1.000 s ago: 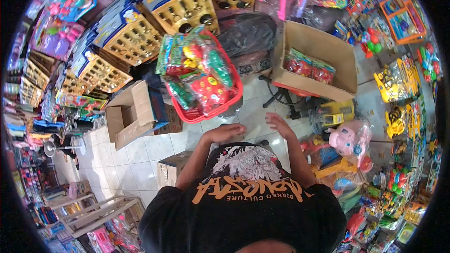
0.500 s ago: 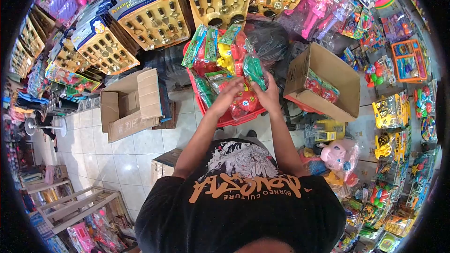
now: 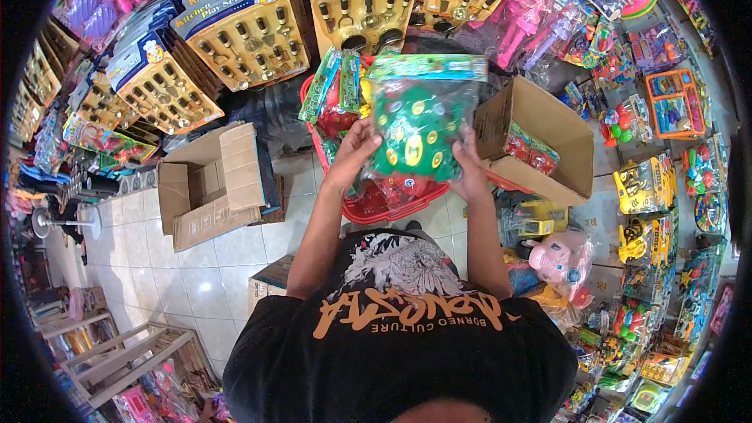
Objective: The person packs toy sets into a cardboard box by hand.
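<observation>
Between my two hands is a clear plastic bag of green toys [image 3: 415,129] with yellow round marks and a printed header card along its top. My left hand [image 3: 354,153] grips its left edge, thumb on the front. On the opposite edge, my right hand [image 3: 470,166] is closed around the plastic. Beneath the bag stands a red basket [image 3: 356,210], partly covered by it. Other packaged toys show inside the basket, among them a red toy pack [image 3: 403,186] and green header cards [image 3: 341,82].
An open cardboard box [image 3: 211,180] stands left of the basket. To the right, another cardboard box [image 3: 560,160] holds red toy packs. Kitchen play set cards [image 3: 364,4] line the back. Packaged toys hang along the right side, and a pink toy [image 3: 558,257] lies below them.
The green toy bag has come up out of the basket and now faces me, spread flat. My left hand has moved from over the basket onto the bag's left edge.
</observation>
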Available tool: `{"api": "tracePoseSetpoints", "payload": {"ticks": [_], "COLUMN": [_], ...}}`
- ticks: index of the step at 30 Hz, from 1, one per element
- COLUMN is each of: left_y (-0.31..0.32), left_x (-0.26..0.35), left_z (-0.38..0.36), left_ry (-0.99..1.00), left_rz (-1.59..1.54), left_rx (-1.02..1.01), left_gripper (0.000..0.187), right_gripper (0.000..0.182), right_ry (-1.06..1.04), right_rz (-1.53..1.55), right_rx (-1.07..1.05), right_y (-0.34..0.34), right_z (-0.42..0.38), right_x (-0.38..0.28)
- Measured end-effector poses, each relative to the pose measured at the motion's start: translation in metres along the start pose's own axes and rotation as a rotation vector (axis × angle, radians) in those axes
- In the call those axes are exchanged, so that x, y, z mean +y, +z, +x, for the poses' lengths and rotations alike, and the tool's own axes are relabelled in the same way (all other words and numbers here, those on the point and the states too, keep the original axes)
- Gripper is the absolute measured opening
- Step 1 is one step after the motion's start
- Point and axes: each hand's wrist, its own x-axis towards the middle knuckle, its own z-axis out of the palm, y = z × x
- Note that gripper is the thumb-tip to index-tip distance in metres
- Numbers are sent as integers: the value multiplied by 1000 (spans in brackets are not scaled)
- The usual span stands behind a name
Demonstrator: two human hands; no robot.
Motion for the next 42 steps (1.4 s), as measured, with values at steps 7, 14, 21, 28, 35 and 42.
{"api": "tracePoseSetpoints", "payload": {"ticks": [7,14,21,28,35,42], "left_y": [-28,-68,-68,-65,-33,-24], "left_x": [24,18,28,26,30,46], "left_z": [-31,-50,-58,-51,-37,-35], "left_ry": [-113,14,33,32,130,26], "left_rz": [-168,-195,-205,-190,-71,-119], "left_rx": [118,258,320,306,234,143], "left_gripper": [48,48,48,50,50,54], "right_gripper": [48,90,81,55,53,53], "right_ry": [-15,-77,-287,-361,-543,-403], "right_rz": [-504,-846,-953,-629,-973,-821], "right_rx": [-125,294,431,404,217,146], "right_y": [8,-4,-19,57,92,47], "right_z": [47,111,136,88,41,30], "right_x": [30,75,122,44,39,7]}}
